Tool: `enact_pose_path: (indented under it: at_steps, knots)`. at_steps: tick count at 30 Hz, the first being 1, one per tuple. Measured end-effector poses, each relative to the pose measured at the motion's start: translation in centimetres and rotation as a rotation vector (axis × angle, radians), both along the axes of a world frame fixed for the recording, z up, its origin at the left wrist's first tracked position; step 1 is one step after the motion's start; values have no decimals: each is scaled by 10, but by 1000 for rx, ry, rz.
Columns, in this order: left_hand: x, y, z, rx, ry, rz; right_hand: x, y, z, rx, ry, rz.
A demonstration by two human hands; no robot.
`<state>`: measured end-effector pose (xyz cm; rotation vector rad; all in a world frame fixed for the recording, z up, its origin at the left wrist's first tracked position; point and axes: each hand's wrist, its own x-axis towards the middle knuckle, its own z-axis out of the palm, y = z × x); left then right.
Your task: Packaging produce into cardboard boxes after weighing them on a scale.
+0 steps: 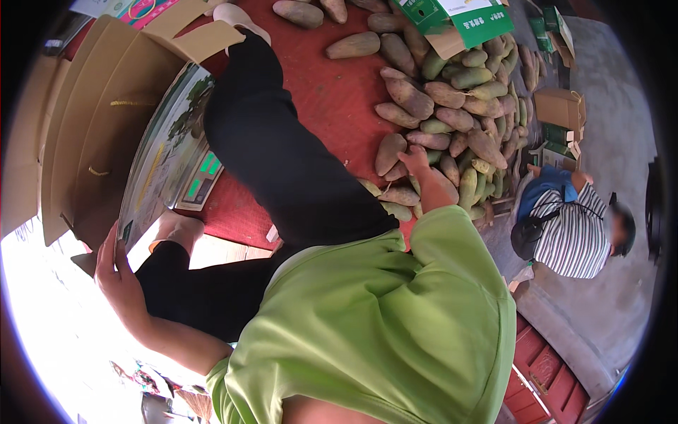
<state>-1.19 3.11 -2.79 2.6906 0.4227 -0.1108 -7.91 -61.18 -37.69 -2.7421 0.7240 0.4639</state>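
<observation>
A large cardboard box stands at the left, brown inside with yellow cord handles and a printed outer wall. My left hand grips its near lower edge, fingers wrapped over the board. On the right, my right hand reaches into a heap of long oval produce, with mottled pinkish-brown and green skins; their exact kind I cannot tell. Its fingers are stretched out beside a brownish piece, with nothing seen held in them. Beside the box a scale shows a lit green display.
Red cloth covers the ground, with loose pieces at the far edge. An open green carton lies at the heap's far side. More cartons stand farther right. A person in a striped top is near them. My legs flank the box.
</observation>
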Motion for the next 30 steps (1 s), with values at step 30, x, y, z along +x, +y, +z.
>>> enact_pose_path:
  at_steps: [30]
  knots:
    - [4,-23,25,3,-65,-9,105,145,35,444,-152,-14]
